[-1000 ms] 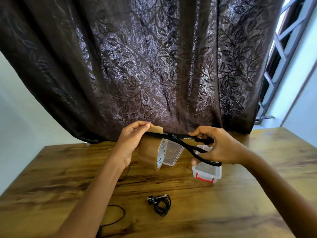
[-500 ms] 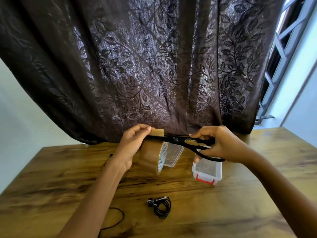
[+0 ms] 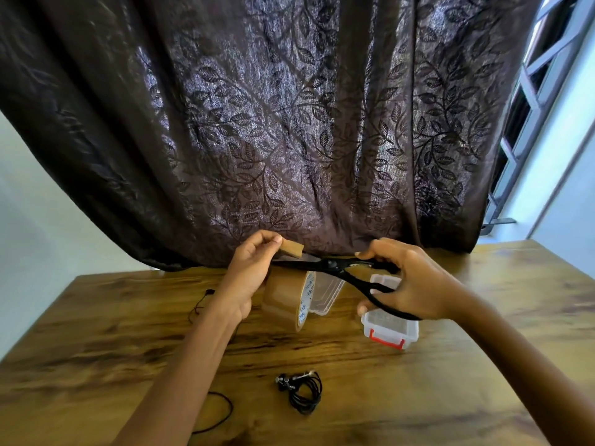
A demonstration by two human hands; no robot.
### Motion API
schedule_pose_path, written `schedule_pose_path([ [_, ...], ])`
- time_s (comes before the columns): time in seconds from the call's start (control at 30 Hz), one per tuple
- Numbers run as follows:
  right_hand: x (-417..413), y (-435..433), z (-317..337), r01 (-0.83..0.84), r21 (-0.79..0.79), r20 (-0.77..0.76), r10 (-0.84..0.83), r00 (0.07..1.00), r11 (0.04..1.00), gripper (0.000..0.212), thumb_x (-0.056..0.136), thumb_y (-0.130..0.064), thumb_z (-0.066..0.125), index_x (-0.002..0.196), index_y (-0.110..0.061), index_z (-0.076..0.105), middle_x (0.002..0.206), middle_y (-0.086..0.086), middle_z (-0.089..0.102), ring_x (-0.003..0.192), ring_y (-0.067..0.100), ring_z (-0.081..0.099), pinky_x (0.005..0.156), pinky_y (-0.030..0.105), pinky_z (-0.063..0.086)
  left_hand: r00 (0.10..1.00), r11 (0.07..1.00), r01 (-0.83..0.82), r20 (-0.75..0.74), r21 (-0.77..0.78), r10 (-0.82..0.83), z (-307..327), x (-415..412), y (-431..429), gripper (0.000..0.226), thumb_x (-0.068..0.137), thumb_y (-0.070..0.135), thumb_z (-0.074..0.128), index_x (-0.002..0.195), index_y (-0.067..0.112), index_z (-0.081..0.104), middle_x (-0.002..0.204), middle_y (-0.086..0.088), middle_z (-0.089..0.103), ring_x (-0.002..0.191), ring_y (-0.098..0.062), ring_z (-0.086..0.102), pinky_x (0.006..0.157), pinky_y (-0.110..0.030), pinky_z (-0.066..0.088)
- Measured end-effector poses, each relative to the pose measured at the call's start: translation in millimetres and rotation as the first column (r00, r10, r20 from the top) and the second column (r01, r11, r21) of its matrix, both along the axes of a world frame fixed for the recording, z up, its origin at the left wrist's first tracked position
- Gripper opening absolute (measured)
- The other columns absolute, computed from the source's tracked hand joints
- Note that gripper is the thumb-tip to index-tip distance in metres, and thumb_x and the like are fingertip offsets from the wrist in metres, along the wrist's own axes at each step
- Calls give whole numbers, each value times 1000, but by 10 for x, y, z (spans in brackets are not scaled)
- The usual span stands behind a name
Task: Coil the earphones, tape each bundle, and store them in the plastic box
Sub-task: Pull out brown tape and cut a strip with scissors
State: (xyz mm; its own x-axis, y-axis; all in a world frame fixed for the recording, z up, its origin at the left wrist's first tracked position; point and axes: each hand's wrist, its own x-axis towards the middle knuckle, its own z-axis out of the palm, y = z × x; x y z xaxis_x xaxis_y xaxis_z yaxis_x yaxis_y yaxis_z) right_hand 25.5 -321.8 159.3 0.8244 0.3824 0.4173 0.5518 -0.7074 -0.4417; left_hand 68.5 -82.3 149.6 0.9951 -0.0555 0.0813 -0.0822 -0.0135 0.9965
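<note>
Left hand point(image 3: 251, 272) pinches tape strip point(image 3: 293, 248), right hand point(image 3: 409, 281) grips scissors point(image 3: 335, 265) (cutting step, I'd say); next, bind the coiled earphones point(image 3: 302, 392).

Tape end parts from the roll

The tape roll point(image 3: 285, 299) has sunk a little under the scissors point(image 3: 335, 267), so the tape end point(image 3: 292, 248) pinched by the left hand point(image 3: 249, 278) now shows as a separate flap above the blades.

Two hands: left hand point(image 3: 249, 280), right hand point(image 3: 410, 284). One tape roll point(image 3: 283, 300), one pair of scissors point(image 3: 333, 264), one plastic box point(image 3: 390, 331), one loose lid point(image 3: 325, 297), one coiled earphone bundle point(image 3: 304, 392), one uncoiled cord point(image 3: 230, 408), one table point(image 3: 483, 365), one curtain point(image 3: 289, 123), one window point(image 3: 528, 91).
</note>
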Motion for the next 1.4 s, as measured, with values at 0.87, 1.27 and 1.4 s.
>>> schedule_pose_path([
  [0.87,-427,-304,-785,383,285,41,-410,911,879,51,48,-24,91,75,-43,52,70,-21,56,63,-4,50,51,5,33,989,992,-121,-91,-31,118,-197,123,-193,17,95,31,47,82,28,57,96,2,70,89,-21,59,60,-27,41],
  [1.27,-873,-425,-1745,675,87,-242,-642,728,733,37,51,-33,89,82,-19,72,67,-11,59,57,16,58,54,31,45,986,997,-75,-148,-10,73,-418,67,-315,18,92,34,51,76,33,60,102,-4,69,88,-24,57,61,-30,42],
  [1.4,-1019,-384,-1969,676,-90,-225,-676,701,731,31,70,-29,76,100,-23,70,92,-5,69,76,20,66,59,27,44,983,998,-60,-176,-11,57,-475,10,-359,18,93,33,51,77,31,60,92,1,69,82,-21,57,61,-29,41],
])
